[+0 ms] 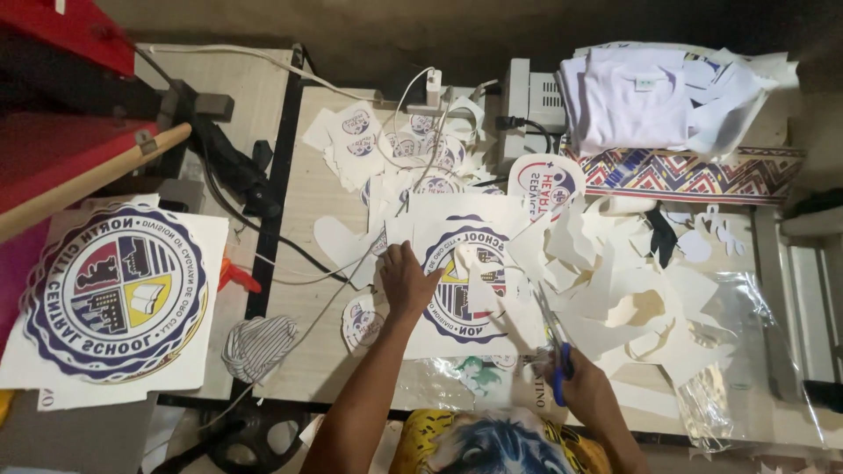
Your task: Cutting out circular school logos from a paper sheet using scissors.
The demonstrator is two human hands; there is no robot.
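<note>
Left hand (406,281) presses flat, fingers spread, on the round-crested white sheet (465,272); right hand (584,386) grips blue-handled scissors (553,338).

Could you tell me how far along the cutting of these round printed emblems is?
Done: small cut emblems lie at the table's back, offcuts piled right. In hand: the left hand presses the printed sheet while the right hand works blue-handled scissors along it. Left: that emblem's white margin, and the large uncut print on the left.

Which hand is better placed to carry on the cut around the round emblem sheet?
Right, probably. The right hand already has the blue-handled scissors, blades at the edge of the emblem sheet. The left hand lies flat on that sheet, pinning it.
</note>
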